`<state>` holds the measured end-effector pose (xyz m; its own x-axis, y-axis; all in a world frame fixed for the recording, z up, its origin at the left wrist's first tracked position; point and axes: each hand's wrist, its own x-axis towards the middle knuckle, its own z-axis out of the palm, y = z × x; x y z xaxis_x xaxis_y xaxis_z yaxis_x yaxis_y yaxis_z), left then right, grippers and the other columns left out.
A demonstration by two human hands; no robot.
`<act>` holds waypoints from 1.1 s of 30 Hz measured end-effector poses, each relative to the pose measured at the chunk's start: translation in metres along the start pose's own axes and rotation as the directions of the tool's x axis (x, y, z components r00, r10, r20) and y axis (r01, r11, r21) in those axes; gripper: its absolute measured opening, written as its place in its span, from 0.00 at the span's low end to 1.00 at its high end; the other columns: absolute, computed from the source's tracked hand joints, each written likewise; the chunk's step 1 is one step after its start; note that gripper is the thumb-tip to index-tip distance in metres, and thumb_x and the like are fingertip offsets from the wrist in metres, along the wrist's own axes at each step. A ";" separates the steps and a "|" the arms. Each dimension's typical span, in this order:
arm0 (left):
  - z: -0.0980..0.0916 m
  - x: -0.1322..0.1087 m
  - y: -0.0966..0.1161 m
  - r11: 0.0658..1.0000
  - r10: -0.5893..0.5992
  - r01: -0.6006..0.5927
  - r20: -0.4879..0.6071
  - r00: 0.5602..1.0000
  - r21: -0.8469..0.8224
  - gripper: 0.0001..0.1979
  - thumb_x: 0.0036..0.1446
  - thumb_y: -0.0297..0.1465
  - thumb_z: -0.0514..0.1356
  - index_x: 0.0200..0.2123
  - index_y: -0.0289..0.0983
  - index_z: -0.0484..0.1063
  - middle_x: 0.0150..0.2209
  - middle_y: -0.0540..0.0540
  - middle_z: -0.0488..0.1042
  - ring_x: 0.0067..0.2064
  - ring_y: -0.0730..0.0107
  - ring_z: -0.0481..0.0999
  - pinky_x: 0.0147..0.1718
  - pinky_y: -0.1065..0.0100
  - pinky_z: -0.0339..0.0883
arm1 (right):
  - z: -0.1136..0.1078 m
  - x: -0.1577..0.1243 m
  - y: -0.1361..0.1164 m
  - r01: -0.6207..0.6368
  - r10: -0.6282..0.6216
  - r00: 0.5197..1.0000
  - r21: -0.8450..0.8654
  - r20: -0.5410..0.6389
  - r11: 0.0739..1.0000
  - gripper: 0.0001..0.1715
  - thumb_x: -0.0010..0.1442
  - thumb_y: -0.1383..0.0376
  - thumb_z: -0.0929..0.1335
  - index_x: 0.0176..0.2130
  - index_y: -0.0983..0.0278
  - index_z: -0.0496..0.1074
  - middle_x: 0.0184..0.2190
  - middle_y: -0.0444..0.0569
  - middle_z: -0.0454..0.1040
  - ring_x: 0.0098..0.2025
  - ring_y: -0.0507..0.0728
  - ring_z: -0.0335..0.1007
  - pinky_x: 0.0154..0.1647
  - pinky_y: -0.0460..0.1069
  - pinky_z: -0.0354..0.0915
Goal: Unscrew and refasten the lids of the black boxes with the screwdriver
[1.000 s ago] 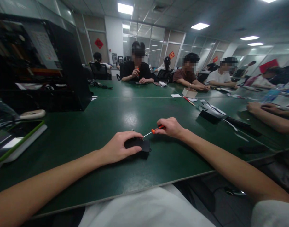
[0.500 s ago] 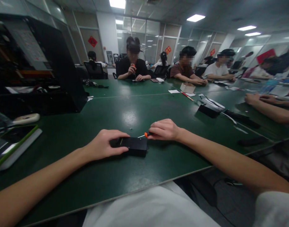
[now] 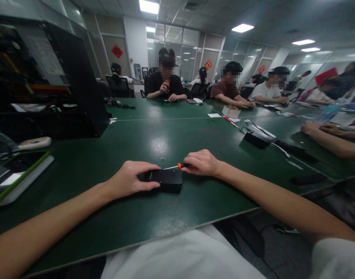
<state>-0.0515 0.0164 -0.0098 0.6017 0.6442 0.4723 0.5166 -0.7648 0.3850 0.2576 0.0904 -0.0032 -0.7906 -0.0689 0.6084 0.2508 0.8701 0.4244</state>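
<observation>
A flat black rectangular box [image 3: 170,179] lies on the green table [image 3: 119,228] in front of me. My left hand [image 3: 136,176] grips its left end, thumb on the near side and fingers on the far side. My right hand [image 3: 201,162] is closed around the handle of a screwdriver [image 3: 180,166] with an orange collar. The thin shaft points left along the box's far long edge; its tip is hidden near my left fingers. A lighter gap shows along the box's near right side, between its top and lower part.
An open black computer case [image 3: 78,85] stands at the left, with a green-edged device [image 3: 23,174] nearer me. A black adapter-like block [image 3: 255,140] and cables lie at the right. Several people sit around, one opposite [image 3: 165,85] holding an orange-handled screwdriver.
More of the screwdriver's shaft shows along the box's far edge, and its tip lies further left. Both hands keep their holds. The whole view has shifted slightly.
</observation>
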 end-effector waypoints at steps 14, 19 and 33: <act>0.001 0.001 0.001 0.997 0.076 -0.076 -0.020 0.997 -0.016 0.21 0.59 0.38 0.69 0.52 0.33 0.78 0.45 0.41 0.83 0.43 0.62 0.83 0.43 0.67 0.74 | 0.002 0.009 -0.010 -0.206 0.167 0.971 0.246 0.170 0.947 0.15 0.70 0.58 0.64 0.42 0.67 0.71 0.31 0.47 0.76 0.29 0.47 0.70 0.29 0.43 0.58; 0.000 0.003 0.006 0.998 0.044 -0.044 -0.008 0.999 -0.040 0.19 0.59 0.37 0.68 0.51 0.33 0.78 0.45 0.41 0.83 0.44 0.63 0.82 0.45 0.68 0.72 | 0.003 0.012 -0.010 -0.325 0.179 0.918 0.413 0.354 0.850 0.16 0.72 0.58 0.62 0.46 0.68 0.72 0.34 0.46 0.78 0.31 0.46 0.72 0.34 0.40 0.63; 0.001 0.011 0.011 0.916 -0.298 0.274 -0.040 0.954 -0.293 0.13 0.63 0.39 0.62 0.42 0.38 0.83 0.40 0.47 0.83 0.41 0.62 0.80 0.42 0.68 0.68 | 0.001 0.000 0.003 -0.489 0.307 0.792 0.247 0.528 0.837 0.19 0.71 0.55 0.61 0.48 0.65 0.72 0.39 0.50 0.77 0.36 0.51 0.71 0.36 0.45 0.59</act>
<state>-0.0389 0.0153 -0.0010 0.3955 0.8418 0.3674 0.4596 -0.5277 0.7144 0.2575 0.0932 -0.0024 -0.8439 0.4701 0.2585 0.4583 0.8822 -0.1082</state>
